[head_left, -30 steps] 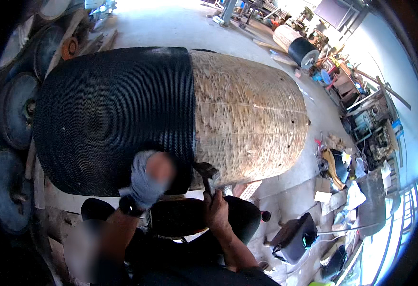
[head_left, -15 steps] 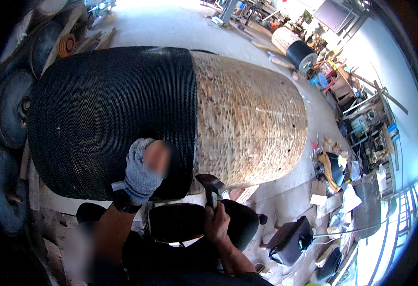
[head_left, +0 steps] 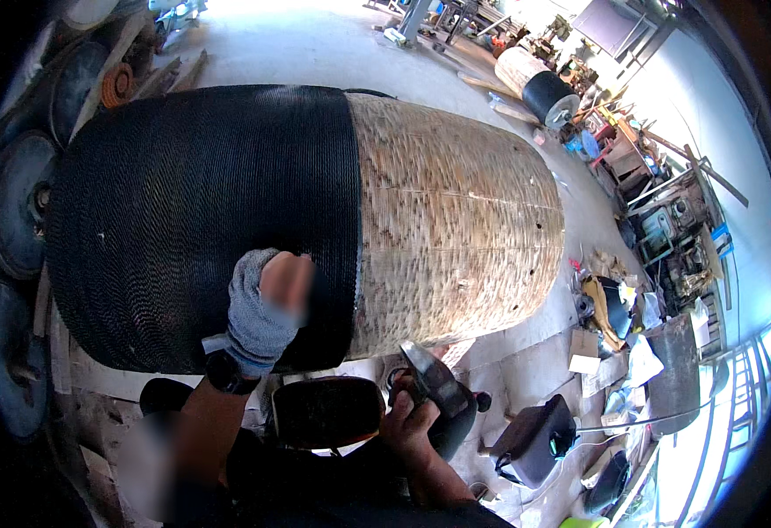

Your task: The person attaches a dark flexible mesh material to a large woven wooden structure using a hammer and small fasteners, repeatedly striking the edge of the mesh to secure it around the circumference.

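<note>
Head view, only one: barrel-shaped drum [head_left: 491,211] lay crosswise ahead of the person, left part under a black ridged winding [head_left: 183,202], right part bare, tan and pitted. Left hand [head_left: 267,304], in a grey knit glove, was over the winding near its right edge; fingers blurred out, so couldn't tell if they were spread, pressed together or pinching anything. Right hand [head_left: 407,424], bare, had its fingers wrapped round a hammer [head_left: 438,383] at the drum's lower edge, tapered end of the head up and left; couldn't tell if it touched the drum. My read: hand-and-hammer work near the winding's edge, hammer held off line, left hand steadying or feeling the surface. Next move called for squaring the hammer to its spot, with the left fingers clear of its path. In the way: right leg [head_left: 456,433] just under the hammer, plus a dark rounded block [head_left: 328,412], maybe a seat, low between the hands; swing room looked tight there. Around: grey discs [head_left: 20,216] stood left of the drum; dark case [head_left: 531,440], cardboard box [head_left: 584,352] and white plastic bag [head_left: 645,359] sat off to the right; smaller part-black drum [head_left: 548,97] lay far back right.
</note>
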### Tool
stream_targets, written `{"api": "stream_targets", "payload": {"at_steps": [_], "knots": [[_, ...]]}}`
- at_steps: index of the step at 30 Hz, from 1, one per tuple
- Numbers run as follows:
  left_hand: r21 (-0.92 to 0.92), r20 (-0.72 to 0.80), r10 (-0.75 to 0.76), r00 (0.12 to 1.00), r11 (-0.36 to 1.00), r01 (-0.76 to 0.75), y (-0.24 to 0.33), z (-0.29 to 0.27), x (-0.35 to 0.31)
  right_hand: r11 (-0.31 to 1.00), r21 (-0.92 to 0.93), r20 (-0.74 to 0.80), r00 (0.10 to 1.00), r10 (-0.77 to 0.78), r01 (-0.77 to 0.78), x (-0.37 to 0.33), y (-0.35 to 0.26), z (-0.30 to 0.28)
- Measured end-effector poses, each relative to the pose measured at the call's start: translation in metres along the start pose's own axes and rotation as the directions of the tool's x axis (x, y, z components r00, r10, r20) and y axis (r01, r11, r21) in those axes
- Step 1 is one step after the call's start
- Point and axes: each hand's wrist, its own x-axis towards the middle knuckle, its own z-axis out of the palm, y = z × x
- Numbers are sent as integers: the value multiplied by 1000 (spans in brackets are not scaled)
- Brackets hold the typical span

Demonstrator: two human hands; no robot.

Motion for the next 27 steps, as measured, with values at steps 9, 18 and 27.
{"api": "stream_targets", "payload": {"at_steps": [9,18,27], "knots": [[5,-46,-7,999,1000,7,-1,-2,3,928,-46,39,927,373,-371,0,-7,2],[13,-33,-43,999,999,43,3,-1,1,945,-150,115,944,309,-291,-1,-11,-1],[172,-58,-22,998,985,32,10,-3,8,885,-223,146,884,444,-408,-24,9,-2]]}}
